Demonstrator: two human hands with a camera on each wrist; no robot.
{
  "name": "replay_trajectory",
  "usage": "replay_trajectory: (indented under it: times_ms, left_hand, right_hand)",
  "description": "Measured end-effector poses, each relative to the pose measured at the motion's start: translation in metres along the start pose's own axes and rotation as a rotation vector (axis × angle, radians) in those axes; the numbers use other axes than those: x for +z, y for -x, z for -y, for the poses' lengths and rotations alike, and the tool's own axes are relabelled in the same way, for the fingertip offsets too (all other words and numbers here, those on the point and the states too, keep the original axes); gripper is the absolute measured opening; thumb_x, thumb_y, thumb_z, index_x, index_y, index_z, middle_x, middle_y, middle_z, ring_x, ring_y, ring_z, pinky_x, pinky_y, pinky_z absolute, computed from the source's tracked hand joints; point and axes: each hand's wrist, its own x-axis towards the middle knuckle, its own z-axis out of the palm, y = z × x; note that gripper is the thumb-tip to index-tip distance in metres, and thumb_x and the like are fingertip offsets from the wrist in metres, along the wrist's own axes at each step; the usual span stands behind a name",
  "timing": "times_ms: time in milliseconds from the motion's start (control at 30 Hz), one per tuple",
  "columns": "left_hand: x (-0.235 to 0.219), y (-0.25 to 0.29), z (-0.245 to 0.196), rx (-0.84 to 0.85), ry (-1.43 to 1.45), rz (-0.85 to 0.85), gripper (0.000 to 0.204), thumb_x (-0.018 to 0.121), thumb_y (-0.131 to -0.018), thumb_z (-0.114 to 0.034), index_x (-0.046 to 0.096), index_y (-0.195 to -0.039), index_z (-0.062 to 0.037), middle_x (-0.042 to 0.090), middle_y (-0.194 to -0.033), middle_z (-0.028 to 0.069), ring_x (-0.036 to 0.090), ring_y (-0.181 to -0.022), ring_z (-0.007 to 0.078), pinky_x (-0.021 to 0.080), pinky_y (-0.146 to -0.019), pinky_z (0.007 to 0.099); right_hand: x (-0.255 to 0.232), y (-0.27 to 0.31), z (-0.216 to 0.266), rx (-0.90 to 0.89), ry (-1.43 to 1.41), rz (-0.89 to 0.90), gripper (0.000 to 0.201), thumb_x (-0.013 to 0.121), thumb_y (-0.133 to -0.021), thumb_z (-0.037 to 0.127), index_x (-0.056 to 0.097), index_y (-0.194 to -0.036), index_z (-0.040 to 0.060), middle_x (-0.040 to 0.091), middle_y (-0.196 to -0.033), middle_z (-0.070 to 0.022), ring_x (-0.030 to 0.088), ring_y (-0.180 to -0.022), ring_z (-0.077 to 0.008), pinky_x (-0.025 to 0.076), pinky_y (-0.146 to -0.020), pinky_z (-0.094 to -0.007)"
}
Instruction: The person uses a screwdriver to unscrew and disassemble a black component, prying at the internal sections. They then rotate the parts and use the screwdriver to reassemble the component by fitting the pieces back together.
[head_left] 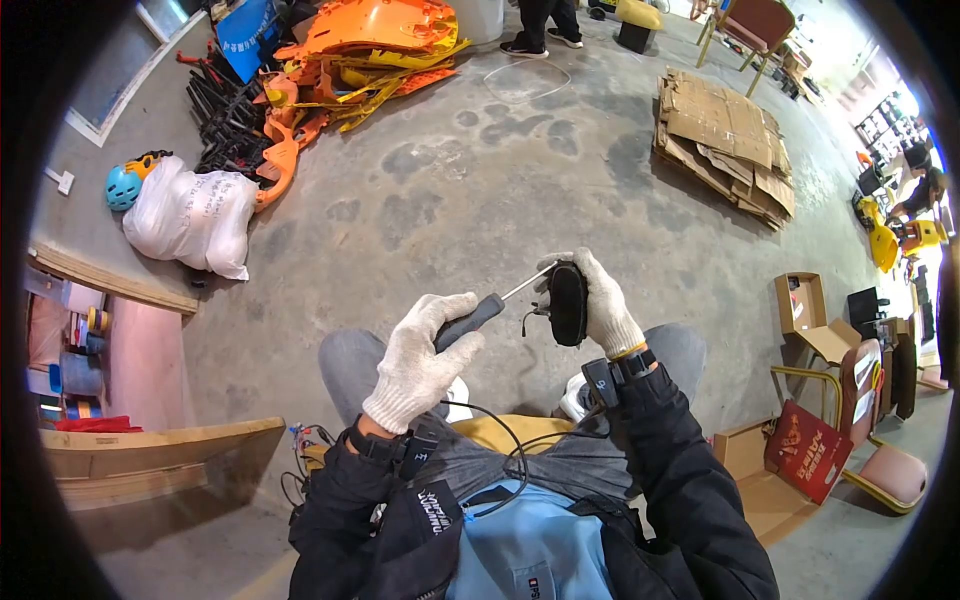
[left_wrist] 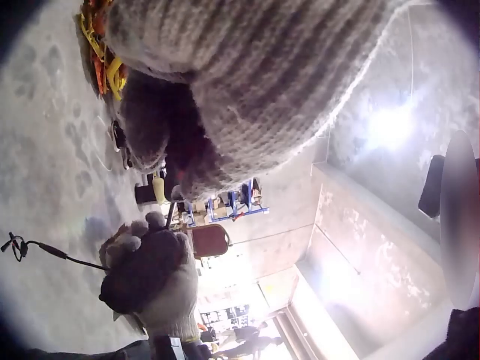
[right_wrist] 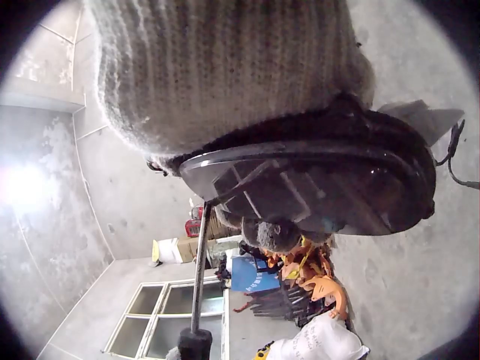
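In the head view my gloved left hand [head_left: 415, 360] grips a screwdriver [head_left: 470, 323] by its dark grey handle, the metal shaft slanting up to the right. My gloved right hand [head_left: 606, 306] holds up a black oval part [head_left: 569, 305], its fingers round the far side. A short thin cable [head_left: 527, 322] with a plug end hangs from that part. In the right wrist view the oval part [right_wrist: 322, 191] shows a glossy face, and the screwdriver shaft [right_wrist: 200, 274] ends right at its rim. The left wrist view shows the left glove [left_wrist: 247, 82] large and near.
Orange and yellow plastic shells [head_left: 370, 45] are heaped at the far left, near a white sack [head_left: 190, 215]. Flattened cardboard [head_left: 725, 140] lies stacked on the floor to the right. A red box [head_left: 808, 452], an open carton [head_left: 745, 465] and chairs stand at the near right.
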Motion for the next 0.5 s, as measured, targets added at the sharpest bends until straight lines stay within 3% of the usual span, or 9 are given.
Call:
replay_trajectory:
  times_ms: [367, 500]
  left_hand:
    - [0.0004, -0.0006, -0.005, -0.002, -0.055, 0.01, 0.044, 0.078, -0.088, -0.011, 0.07, -0.129, 0.0019, 0.068, -0.122, 0.014, 0.068, -0.113, 0.025, 0.053, -0.1, 0.0339]
    - [0.0006, -0.0011, -0.0087, 0.015, -0.059, 0.018, 0.044, 0.078, -0.087, -0.007, 0.07, -0.129, 0.002, 0.068, -0.123, 0.0149, 0.068, -0.114, 0.0261, 0.054, -0.1, 0.034]
  right_hand:
    - [0.0047, 0.0029, 0.0017, -0.015, 0.027, -0.042, 0.059, 0.04, -0.113, 0.05, 0.065, -0.127, -0.0015, 0.074, -0.103, -0.0173, 0.073, -0.082, -0.0243, 0.061, -0.077, -0.0376]
    - [0.0051, 0.0033, 0.0035, -0.002, 0.022, -0.052, 0.052, 0.043, -0.114, 0.043, 0.069, -0.125, 0.0005, 0.075, -0.104, -0.016, 0.072, -0.083, -0.023, 0.06, -0.079, -0.0368]
